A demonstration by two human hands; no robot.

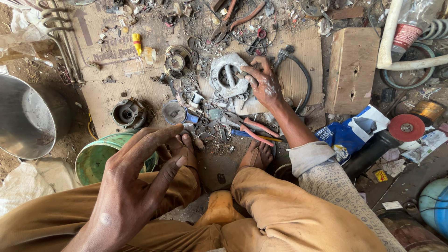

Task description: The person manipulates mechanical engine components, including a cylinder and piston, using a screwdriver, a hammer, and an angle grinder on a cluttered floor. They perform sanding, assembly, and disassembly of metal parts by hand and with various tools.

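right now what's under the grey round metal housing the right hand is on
The grey round metal housing lies on flattened cardboard; right hand touches its edge. What lies directly beneath is hidden.

mustard-brown trousers (289,219), patterned grey sleeve (333,184) with rolled pale cuff, grimy bare hands, bare feet

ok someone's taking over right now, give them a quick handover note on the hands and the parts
Right hand: reaching forward, fingertips on the rim of the grey round metal housing, which lies flat on the cardboard sheet. No firm grip visible.
Left hand: raised near the lap, open, holding nothing.
Nearby: round rotor-like part left of the housing, a small dark motor body further left, red-handled pliers by the feet, green bucket at lower left.
Done: parts lie separated on the cardboard.
Left: cannot tell from this view.
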